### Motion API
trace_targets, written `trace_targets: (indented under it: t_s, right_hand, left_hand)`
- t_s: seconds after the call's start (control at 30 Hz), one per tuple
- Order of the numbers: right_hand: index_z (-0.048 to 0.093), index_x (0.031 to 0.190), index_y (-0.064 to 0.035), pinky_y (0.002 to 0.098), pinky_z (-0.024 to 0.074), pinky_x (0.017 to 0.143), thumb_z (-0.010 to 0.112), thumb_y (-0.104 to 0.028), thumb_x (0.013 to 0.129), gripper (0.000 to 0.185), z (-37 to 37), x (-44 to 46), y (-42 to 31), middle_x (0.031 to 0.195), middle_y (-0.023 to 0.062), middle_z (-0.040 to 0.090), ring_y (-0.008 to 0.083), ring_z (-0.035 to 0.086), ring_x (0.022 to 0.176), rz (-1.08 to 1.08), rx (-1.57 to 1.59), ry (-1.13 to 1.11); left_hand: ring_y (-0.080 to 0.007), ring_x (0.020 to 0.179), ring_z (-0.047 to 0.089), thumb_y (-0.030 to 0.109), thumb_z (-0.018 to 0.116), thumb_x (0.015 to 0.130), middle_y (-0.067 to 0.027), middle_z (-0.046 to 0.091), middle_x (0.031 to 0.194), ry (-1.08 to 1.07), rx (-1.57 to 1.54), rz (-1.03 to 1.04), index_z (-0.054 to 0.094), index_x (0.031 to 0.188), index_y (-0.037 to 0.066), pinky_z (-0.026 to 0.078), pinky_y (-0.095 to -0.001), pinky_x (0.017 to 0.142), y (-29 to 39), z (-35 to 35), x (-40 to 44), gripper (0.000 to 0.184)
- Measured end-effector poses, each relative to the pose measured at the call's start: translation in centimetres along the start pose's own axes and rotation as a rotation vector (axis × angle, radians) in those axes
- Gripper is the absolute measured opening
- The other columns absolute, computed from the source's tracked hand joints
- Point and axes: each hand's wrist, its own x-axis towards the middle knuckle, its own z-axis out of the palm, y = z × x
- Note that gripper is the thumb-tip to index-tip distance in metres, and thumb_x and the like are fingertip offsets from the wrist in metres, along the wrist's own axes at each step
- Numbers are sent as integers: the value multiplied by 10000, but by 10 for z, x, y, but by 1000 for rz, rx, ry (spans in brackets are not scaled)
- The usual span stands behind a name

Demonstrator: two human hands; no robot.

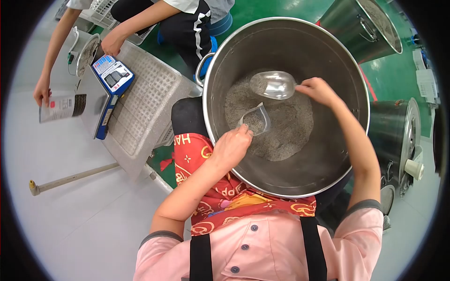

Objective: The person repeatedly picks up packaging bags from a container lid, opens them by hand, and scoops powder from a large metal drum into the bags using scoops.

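A large steel pot (pixel 328 154) stands before me with grey-brown granules (pixel 286 140) in its bottom. My right hand (pixel 318 91) is closed around the handle of a clear scoop (pixel 281 85), held inside the pot with some granules at its left end. Lower and to the left, my left hand (pixel 234 145) grips a small clear plastic bag (pixel 263 117) by its near edge. The bag's mouth gapes, and granules show inside it. Scoop and bag are apart, both above the heap.
At left, a co-worker's hand (pixel 43 93) holds a printed pouch (pixel 61 107) beside a blue digital scale (pixel 115 77); the other hand (pixel 112 43) is above the scale. The scale sits on a pale foam crate (pixel 150 89). More steel pots (pixel 347 33) stand at right.
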Motion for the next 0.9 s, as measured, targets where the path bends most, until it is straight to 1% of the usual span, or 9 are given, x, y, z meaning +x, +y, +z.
trace_targets:
  t_s: [0.1, 0.17, 0.3, 0.47, 0.57, 0.6, 0.73, 0.8, 0.9]
  right_hand:
    - [646, 791, 7, 360, 411, 575, 618, -301, 822, 312, -62, -48, -25, 588, 150, 520, 258, 481, 550, -87, 53, 123]
    - [644, 762, -9, 379, 424, 574, 624, -329, 813, 324, -88, -78, -59, 595, 152, 547, 286, 524, 561, -33, -80, 130]
    - [608, 690, -42, 415, 424, 556, 634, -347, 798, 324, -72, -99, -88, 620, 156, 586, 351, 560, 612, -340, -471, 277]
    - [619, 686, -24, 394, 414, 542, 638, -337, 800, 334, -70, -111, -80, 591, 159, 558, 323, 546, 562, -224, -449, 289]
    - [633, 701, 8, 365, 395, 525, 639, -304, 803, 328, -82, -119, -69, 556, 152, 521, 259, 498, 503, -9, -195, 218]
    - [651, 694, 17, 373, 443, 589, 629, -321, 801, 355, -88, -118, -69, 624, 167, 596, 317, 564, 589, 144, -140, 149]
    - [671, 735, 19, 365, 490, 703, 632, -359, 780, 383, -74, -92, -21, 717, 166, 655, 313, 638, 716, 304, -171, 45]
    - [674, 747, 10, 406, 494, 683, 614, -325, 788, 342, -38, -71, 5, 723, 193, 644, 319, 648, 741, 315, -398, -10]
    - [661, 914, -11, 416, 511, 788, 598, -248, 790, 274, 47, -30, 52, 951, 189, 652, 330, 631, 923, 418, -556, -278]
  left_hand:
    - [-317, 777, 626, 0, 509, 749, -196, 576, 855, 34, 45, 38, 585, 803, -43, 528, -386, 660, -4, -1, 6, 102]
    - [-324, 770, 629, -5, 507, 741, -199, 577, 850, 51, 67, 45, 587, 799, -46, 531, -389, 655, -6, 0, 12, 107]
    - [-343, 764, 620, -21, 501, 730, -192, 569, 861, 103, 63, 69, 574, 799, -28, 521, -405, 669, -10, 1, 15, 100]
    - [-355, 764, 614, -26, 500, 724, -190, 567, 858, 120, 63, 95, 573, 810, -23, 516, -413, 678, -16, 2, 21, 113]
    - [-354, 763, 615, -27, 503, 724, -192, 569, 854, 111, 63, 95, 577, 814, -25, 516, -413, 680, -18, 5, 27, 116]
    - [-354, 764, 615, -26, 504, 725, -193, 571, 856, 107, 63, 91, 577, 813, -27, 516, -412, 681, -19, 8, 30, 114]
    - [-353, 766, 617, -26, 505, 728, -200, 579, 878, 100, 36, 80, 581, 811, -34, 517, -409, 684, -20, 11, 32, 113]
    - [-353, 771, 618, -28, 502, 735, -201, 583, 895, 54, 47, 64, 584, 821, -39, 517, -408, 686, -19, 10, 33, 119]
    - [-349, 775, 618, -28, 497, 754, -197, 584, 896, 48, 57, 48, 589, 833, -44, 517, -407, 690, -21, 13, 34, 123]
